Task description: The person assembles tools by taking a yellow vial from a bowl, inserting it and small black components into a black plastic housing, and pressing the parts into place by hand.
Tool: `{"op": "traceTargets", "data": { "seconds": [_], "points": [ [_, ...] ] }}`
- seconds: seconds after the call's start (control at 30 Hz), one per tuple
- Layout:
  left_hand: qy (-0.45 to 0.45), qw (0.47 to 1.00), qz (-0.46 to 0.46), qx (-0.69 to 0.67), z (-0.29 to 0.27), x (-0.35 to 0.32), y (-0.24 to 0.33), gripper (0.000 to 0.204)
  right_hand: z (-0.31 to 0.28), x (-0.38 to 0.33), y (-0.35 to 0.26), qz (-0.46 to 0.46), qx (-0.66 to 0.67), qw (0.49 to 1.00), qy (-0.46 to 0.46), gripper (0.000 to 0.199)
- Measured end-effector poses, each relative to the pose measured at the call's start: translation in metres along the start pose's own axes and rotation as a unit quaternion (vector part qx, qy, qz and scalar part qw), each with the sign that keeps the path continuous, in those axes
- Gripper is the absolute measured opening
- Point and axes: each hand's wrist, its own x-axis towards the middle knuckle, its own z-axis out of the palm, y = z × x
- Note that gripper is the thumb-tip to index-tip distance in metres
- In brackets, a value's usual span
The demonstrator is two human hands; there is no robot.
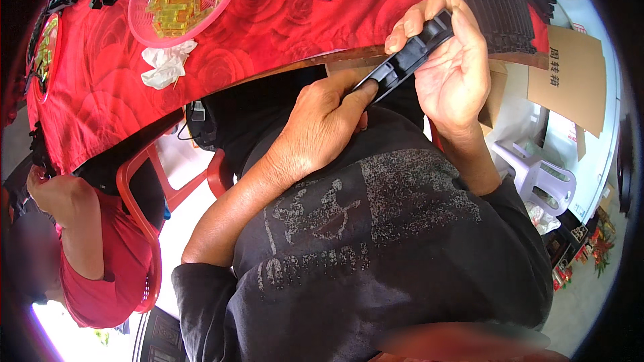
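Observation:
A long, narrow black plastic part (410, 55) with recessed hollows along its face is held at a slant in front of my body, just off the table's near edge. My left hand (320, 124) grips its lower end, the thumb lying on the part. Around the upper end are the fingers and thumb of my right hand (459, 70), with the palm turned partly toward me. What the part's underside looks like is hidden.
On the red tablecloth (248, 23) stands a pink basket (136, 20) of clear yellow pieces (176, 8) beside crumpled tissue (168, 64). Black strips (496, 13) are piled far right. A co-worker in red (107, 268) sits left near a red chair (153, 161). Right are cardboard (567, 87) and a stool (540, 177).

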Motion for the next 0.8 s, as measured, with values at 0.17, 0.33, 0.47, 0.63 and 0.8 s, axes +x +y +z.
{"op": "traceTargets", "data": {
  "seconds": [0.17, 0.33, 0.47, 0.63, 0.8],
  "points": [
    [-0.01, 0.999, -0.013, 0.028, -0.001, 0.003, 0.002, 0.028, -0.005, 0.002, 0.002, 0.0, 0.002, 1.0, -0.007, 0.03],
    [0.018, 1.0, 0.004, 0.014, 0.001, 0.006, -0.002, 0.029, -0.004, 0.005, 0.003, -0.004, 0.01, 1.0, -0.021, 0.03],
    [0.042, 0.998, 0.042, -0.003, 0.002, 0.01, -0.003, 0.031, -0.002, 0.007, 0.003, -0.01, 0.008, 0.999, -0.032, 0.03],
    [0.041, 0.997, 0.056, -0.019, 0.004, 0.016, 0.001, 0.033, -0.001, 0.009, 0.003, -0.017, -0.005, 0.999, -0.037, 0.031],
    [0.037, 0.997, 0.052, -0.038, 0.002, 0.02, 0.003, 0.034, 0.0, 0.011, 0.003, -0.008, -0.011, 1.0, -0.018, 0.032]
  ]
}}
